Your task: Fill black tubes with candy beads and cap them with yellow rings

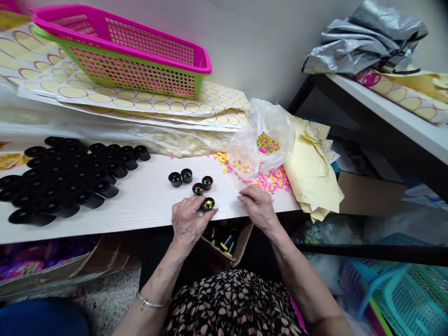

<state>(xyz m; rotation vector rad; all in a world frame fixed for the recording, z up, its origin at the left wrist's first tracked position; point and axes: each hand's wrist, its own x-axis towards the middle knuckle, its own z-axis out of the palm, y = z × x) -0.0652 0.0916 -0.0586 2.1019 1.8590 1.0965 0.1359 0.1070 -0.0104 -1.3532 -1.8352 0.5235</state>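
Observation:
My left hand (189, 218) grips a small black cup (208, 204) holding coloured beads at the front edge of the white table (147, 196). My right hand (258, 205) rests curled beside a scatter of pink and yellow beads (269, 179), fingertips pinched together; what they hold is too small to see. Several other filled black cups (191, 179) stand just behind my left hand. A clear plastic bag (262, 140) with more mixed beads lies behind my right hand.
A large cluster of empty black cups (66, 179) covers the table's left. Sticker sheets (140, 100) and a pink-and-green basket (129, 51) lie behind. Yellow paper (311, 168) hangs off the right edge. An open cardboard box (227, 242) sits under the table.

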